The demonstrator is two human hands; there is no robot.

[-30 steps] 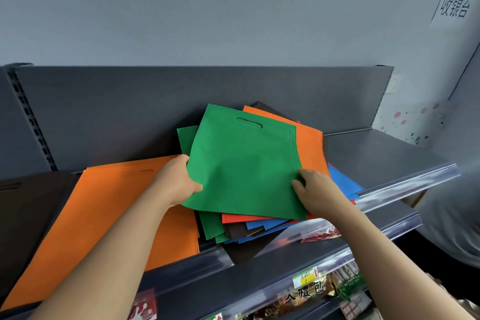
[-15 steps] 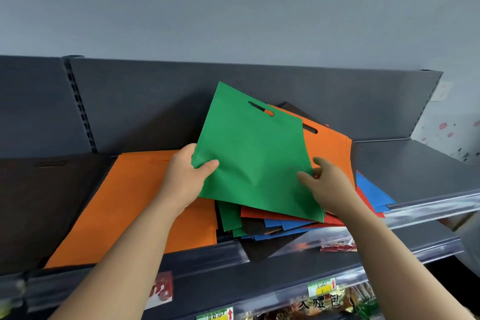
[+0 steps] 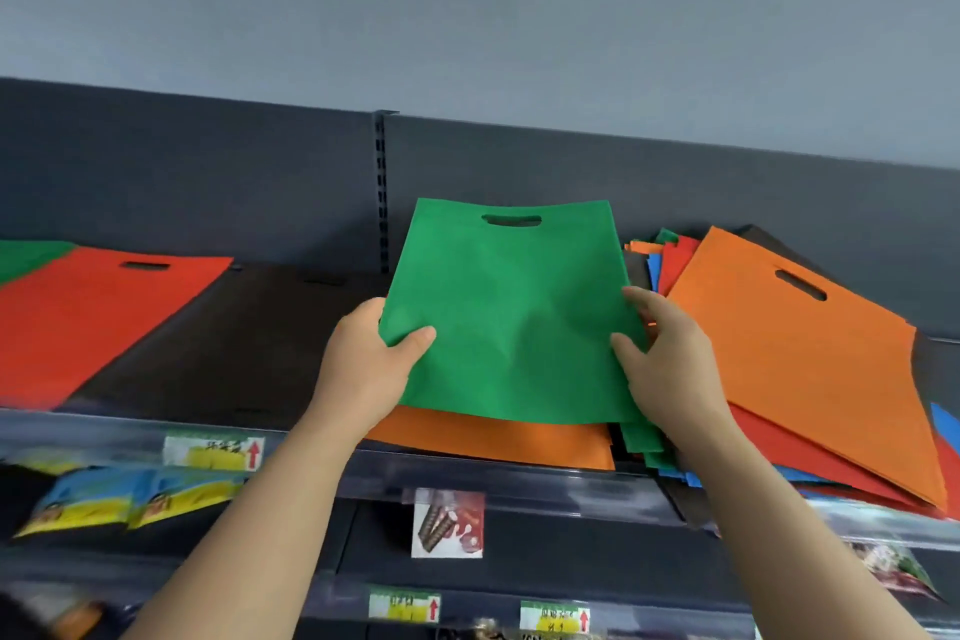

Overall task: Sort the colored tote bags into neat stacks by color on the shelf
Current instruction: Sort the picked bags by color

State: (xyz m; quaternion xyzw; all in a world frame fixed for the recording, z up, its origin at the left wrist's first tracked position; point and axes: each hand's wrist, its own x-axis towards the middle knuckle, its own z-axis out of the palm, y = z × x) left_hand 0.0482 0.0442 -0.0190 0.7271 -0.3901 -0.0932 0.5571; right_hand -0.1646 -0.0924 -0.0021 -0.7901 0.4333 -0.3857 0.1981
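**Lower shelves, nearest.** Snack packets [image 3: 104,499] and price tags [image 3: 213,452] sit here. They are none of our sorting.

**Left hand [image 3: 374,359].** Thumb on top and fingers curled beneath, it pinches the lower left edge of the green bag [image 3: 509,307].

**Right hand [image 3: 670,359].** Thumb on the face and fingers behind, it grips the right edge of the same bag. We judge that two hands are used so the limp cloth stays flat and square.

**Green bag.** We hold it with the handle slot away from us, above the orange stack [image 3: 498,442]. We cannot tell whether it touches that stack.

**Orange stack.** It lies squared at the front of the shelf [image 3: 130,426].

**Mixed pile [image 3: 810,369].** It lies just to the right, with an orange bag on top and red, blue, green and dark edges fanned out beneath. We take it for the unsorted supply.

**Brown stack [image 3: 234,338].** It lies just left of the orange one.

**Red stack [image 3: 88,317].** It lies further left.

**Green stack [image 3: 26,255].** Only a corner shows at the far left. It is the likely home for our bag, which would have to pass over two stacks to reach it.

**Back panel [image 3: 208,172], then wall [image 3: 467,16].**
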